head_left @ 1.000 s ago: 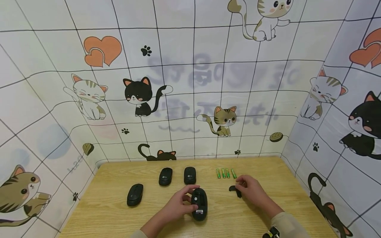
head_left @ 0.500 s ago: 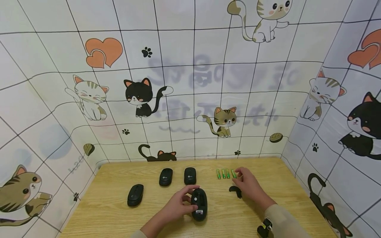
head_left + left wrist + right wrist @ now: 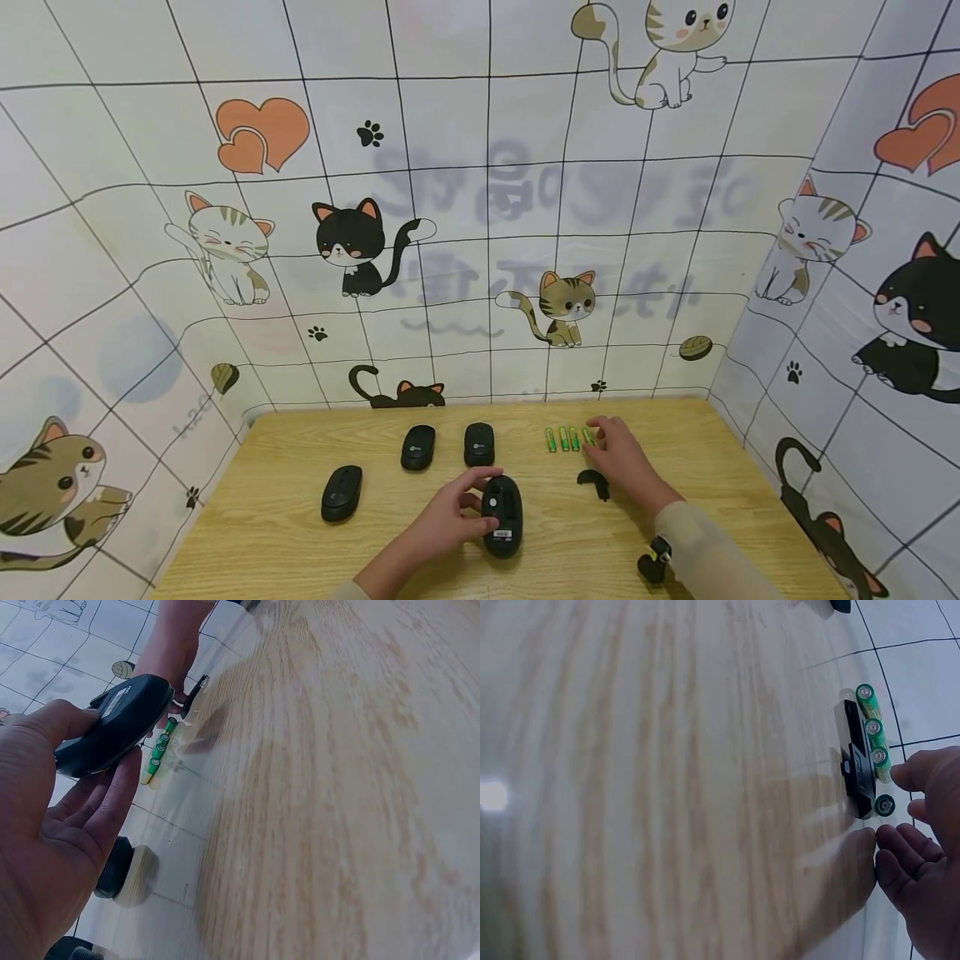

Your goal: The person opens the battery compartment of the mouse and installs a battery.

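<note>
My left hand point(image 3: 453, 515) holds a black computer mouse point(image 3: 502, 517) turned underside up, its battery slot uncovered and a white label showing. In the left wrist view, my thumb lies on the underside of the mouse point(image 3: 120, 724), with fingers supporting its other side. My right hand point(image 3: 626, 458) is at the rightmost of several green AA-type batteries point(image 3: 564, 438). Seen from the right wrist, the thumb and fingers stand spread around that battery point(image 3: 885, 805), with gaps showing. A black curved plastic piece point(image 3: 596, 482) lies just in front of the batteries, near the right hand.
Three more black mice lie upright on the wooden table point(image 3: 300, 558): one at the left point(image 3: 341, 493), one at back centre-left point(image 3: 417, 447) and one at back centre point(image 3: 479, 444). A cat-printed curtain point(image 3: 465, 358) hangs along the table's back and sides.
My right hand has moved away from the black plastic piece, back and slightly left to the rightmost battery. The left hand and its mouse have stayed in place.
</note>
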The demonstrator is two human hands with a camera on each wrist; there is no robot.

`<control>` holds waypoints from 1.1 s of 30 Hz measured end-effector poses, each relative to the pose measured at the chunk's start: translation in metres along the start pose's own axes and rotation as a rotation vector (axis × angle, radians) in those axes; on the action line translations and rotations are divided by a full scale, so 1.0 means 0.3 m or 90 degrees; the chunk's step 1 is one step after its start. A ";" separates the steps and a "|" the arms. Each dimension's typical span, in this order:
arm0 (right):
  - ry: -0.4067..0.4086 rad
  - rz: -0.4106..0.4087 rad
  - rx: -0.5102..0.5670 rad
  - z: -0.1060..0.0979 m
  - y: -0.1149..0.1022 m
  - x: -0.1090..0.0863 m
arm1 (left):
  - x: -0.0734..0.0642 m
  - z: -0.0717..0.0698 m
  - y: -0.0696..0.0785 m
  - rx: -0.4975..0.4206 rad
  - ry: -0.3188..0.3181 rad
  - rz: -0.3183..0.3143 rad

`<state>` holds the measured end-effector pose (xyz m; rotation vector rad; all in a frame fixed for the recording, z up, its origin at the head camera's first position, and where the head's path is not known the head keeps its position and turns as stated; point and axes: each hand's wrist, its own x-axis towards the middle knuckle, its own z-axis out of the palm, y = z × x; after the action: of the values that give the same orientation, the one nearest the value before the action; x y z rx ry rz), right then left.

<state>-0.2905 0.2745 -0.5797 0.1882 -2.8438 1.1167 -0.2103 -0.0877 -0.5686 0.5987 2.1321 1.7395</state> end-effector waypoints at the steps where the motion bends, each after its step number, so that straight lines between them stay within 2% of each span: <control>1: -0.001 0.001 -0.002 0.000 -0.002 0.002 | -0.001 0.000 0.001 0.000 0.000 0.000; 12: -0.003 -0.021 -0.047 0.019 0.024 0.029 | -0.007 0.004 0.005 -0.008 -0.003 -0.006; 20: -0.024 -0.008 -0.032 0.010 0.041 0.043 | -0.006 0.006 0.005 -0.011 -0.001 -0.011; 28: -0.072 0.004 0.003 -0.020 0.036 0.046 | -0.008 0.003 0.000 -0.010 -0.003 -0.001; 33: -0.071 0.012 0.019 -0.028 0.037 0.037 | -0.009 0.001 -0.006 -0.013 -0.005 -0.001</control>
<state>-0.3030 0.2874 -0.5795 0.2337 -2.9319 1.1892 -0.2081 -0.0891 -0.5704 0.5976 2.1061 1.7537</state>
